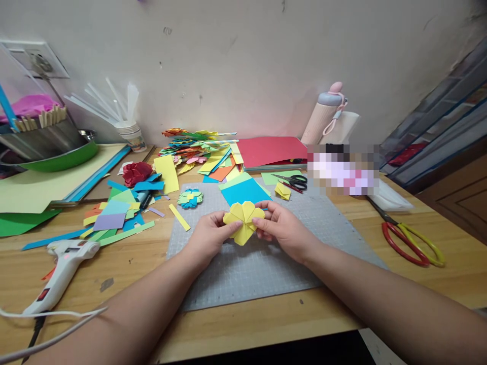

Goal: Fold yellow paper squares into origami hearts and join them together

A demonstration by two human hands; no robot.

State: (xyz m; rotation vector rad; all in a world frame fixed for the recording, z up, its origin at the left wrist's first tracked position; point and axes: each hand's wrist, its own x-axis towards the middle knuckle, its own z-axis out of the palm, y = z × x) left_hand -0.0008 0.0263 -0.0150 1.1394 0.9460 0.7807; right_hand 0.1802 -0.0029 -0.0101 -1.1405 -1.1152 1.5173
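Between my two hands is a yellow folded paper flower (244, 224), held above a grey cutting mat (266, 276). My left hand (208, 235) pinches its left petals, thumb on top. On the opposite side my right hand (283, 227) grips the right petals, also with the thumb on the front face. Just behind the flower lie blue and green paper sheets (245, 192). A small folded yellow paper piece (282, 190) sits beyond my right hand. To the left rests a blue and green paper flower (190, 198), with a yellow paper strip (179, 217) nearby.
A white glue gun (63, 268) with its cord lies at the left, near paper scraps (114, 215). Red-and-yellow-handled scissors (413, 243) lie at the right, black scissors (292, 180) at the back. A pink bottle (321, 119) and red paper (272, 151) are along the wall.
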